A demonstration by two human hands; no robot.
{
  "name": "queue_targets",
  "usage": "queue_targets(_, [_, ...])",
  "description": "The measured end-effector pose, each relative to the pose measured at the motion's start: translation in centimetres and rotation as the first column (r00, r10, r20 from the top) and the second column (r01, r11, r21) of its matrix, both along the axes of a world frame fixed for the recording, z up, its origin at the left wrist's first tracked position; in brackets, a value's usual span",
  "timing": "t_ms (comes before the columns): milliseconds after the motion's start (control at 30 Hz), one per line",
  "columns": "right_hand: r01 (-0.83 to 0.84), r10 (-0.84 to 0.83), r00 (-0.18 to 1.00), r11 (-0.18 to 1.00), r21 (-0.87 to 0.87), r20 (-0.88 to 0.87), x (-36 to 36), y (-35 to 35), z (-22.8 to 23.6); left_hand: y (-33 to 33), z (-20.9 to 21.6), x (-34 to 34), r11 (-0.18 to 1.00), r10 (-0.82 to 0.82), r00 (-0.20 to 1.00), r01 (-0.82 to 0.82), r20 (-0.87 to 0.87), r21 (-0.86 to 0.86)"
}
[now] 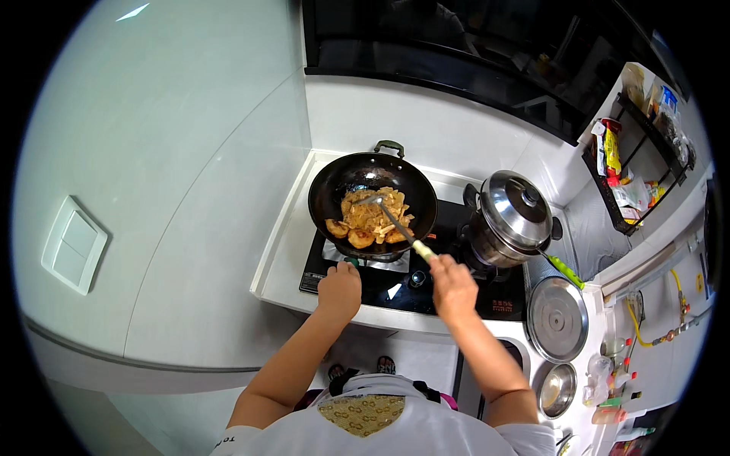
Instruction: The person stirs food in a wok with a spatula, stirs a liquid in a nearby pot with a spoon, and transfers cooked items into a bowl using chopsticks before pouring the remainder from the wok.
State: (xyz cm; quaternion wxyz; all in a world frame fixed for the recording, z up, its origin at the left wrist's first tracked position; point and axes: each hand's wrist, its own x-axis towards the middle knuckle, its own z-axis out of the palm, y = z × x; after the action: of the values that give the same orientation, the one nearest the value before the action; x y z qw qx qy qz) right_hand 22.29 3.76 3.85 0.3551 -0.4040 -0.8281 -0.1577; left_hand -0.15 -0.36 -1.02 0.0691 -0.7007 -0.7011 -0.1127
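A black wok (323, 178) sits over the left burner, its far loop handle dark green. Inside is a heap of yellow-brown sliced food (384, 205), with browned rounded pieces along the near side. My left hand (340, 292) is closed at the wok's near side, on the dark green near handle, which it mostly hides. Wrapped round a pale yellow grip, my right hand (454, 287) holds a metal wok spatula (397, 223). The spatula slants up to the left, and its head rests among the food.
A lidded steel pot (502, 224) stands over the right burner of the black glass hob (418, 298). At right are a round metal lid (557, 319), a steel bowl (557, 391) and several bottles. A rack (642, 163) of packets hangs above. The white wall panel (198, 228) bounds the left.
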Motion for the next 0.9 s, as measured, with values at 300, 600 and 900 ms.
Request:
queue_targets(300, [0.179,-0.149,0.984,0.871,-0.457,0.101,-2.7,-2.8,-1.8,0.0,0.1,-0.1,1.0,-0.015,1.0,0.015,-0.008,0.001])
queue_targets(600, [0.126,-0.131,0.991,0.89,-0.439,0.02,-1.9,-3.4,0.0,0.3,-0.3,-0.1,0.997,-0.056,0.996,0.06,-0.07,0.055])
queue_targets(900, [-0.264,-0.272,0.765,0.694,-0.67,-0.584,-1.1,-4.1,-0.9,0.4,-0.1,0.0,0.996,-0.076,0.992,0.08,-0.105,0.038])
